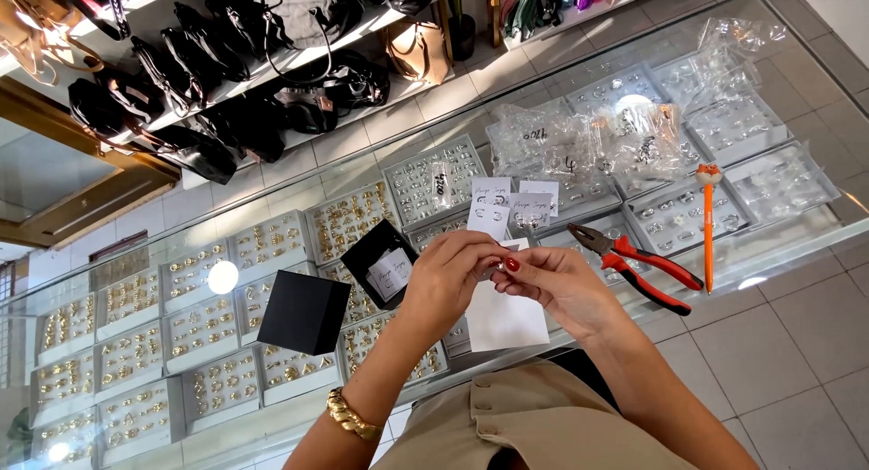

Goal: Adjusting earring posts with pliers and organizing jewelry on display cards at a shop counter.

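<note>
Red-nailed right hand point(559, 284) and left hand point(450, 273) raised together over glass counter point(797, 244), fingertips pinching small silver piece point(496, 269)

Small silvery item point(497, 268) is being pinched between fingertips of left hand point(445, 280) and right hand point(554, 284), mostly hidden, shape unclear. It is hovering above white card point(505, 321) lying flat on glass counter point(797, 239).

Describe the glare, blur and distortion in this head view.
Head view: round lamp glare spots sit on the glass counter; the plastic bags shine white; the frame is tilted with wide-angle bending at the edges; both hands, left hand and right hand, look slightly soft, so the small item they pinch is unclear.
</note>
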